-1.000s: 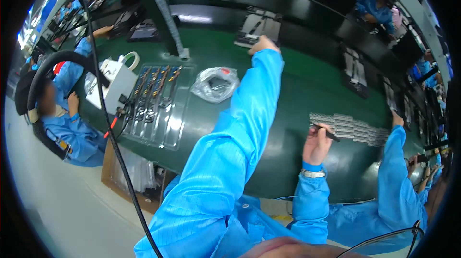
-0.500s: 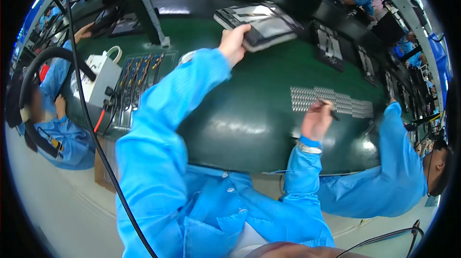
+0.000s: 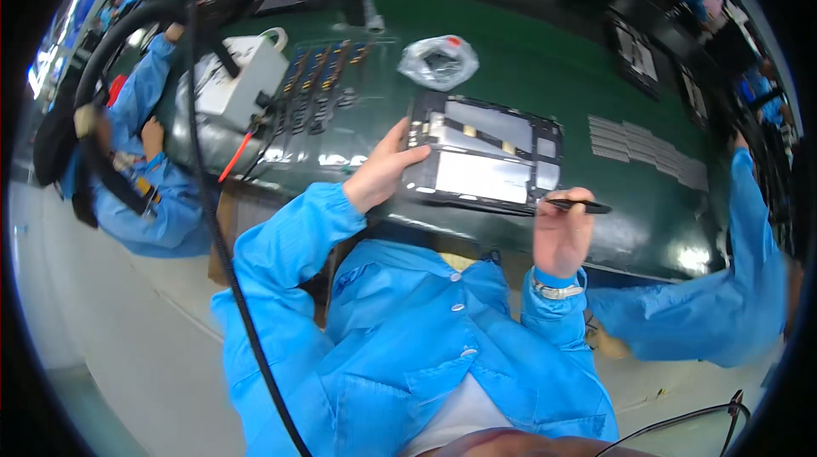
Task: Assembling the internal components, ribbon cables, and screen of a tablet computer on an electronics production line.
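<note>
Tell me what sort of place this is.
Probably an electronics assembly workshop: the left hand holds a flat black device with silver panels, a clear plastic tray holds small dark parts, and a nearby person wears blue.

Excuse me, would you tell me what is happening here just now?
The person's left hand holds a flat, tablet-like device by its left end, inner parts exposed. The right hand has a slim black tool in its grip by the device's lower right corner. A clear plastic bag lies beyond it, and pale strips lie to the right on the green bench.
</note>
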A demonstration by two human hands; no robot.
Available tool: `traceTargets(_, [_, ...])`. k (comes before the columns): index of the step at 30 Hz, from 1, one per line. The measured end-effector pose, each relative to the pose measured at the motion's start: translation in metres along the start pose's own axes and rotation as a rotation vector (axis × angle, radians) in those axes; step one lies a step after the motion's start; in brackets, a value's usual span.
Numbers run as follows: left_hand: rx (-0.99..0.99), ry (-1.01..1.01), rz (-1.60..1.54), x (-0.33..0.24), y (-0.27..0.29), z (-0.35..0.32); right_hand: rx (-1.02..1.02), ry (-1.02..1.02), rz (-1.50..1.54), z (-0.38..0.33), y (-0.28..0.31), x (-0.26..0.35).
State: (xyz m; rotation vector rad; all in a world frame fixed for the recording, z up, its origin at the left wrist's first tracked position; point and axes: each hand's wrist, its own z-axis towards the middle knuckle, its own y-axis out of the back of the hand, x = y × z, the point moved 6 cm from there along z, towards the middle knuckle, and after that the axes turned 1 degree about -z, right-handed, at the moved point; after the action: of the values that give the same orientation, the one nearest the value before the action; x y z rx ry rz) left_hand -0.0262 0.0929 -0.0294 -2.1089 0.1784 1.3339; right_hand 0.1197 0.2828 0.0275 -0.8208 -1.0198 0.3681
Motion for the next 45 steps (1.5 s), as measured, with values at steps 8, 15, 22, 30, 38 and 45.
traceTargets(8, [0.068,-0.442,-0.243,-0.037,0.074,-0.111,0.112,-0.951,0.227,-0.049,-0.18,-0.209])
traceTargets(15, [-0.638,-0.607,-0.497,-0.05,0.241,-0.218,0.109,-1.384,0.27,-0.109,-0.265,-0.397])
traceTargets(22, [-0.861,-0.675,-0.534,-0.056,0.277,-0.25,0.143,-1.465,0.174,-0.138,-0.297,-0.423])
traceTargets(30, [-0.918,-0.748,-0.404,-0.059,0.26,-0.25,0.191,-1.449,0.26,-0.147,-0.297,-0.434])
traceTargets(38, [-0.81,-0.914,-0.296,-0.068,0.21,-0.208,0.138,-0.969,0.335,-0.06,-0.223,-0.292])
traceTargets(45, [-0.002,-0.511,0.54,-0.066,0.022,-0.05,0.165,0.225,-0.984,0.078,-0.075,-0.016])
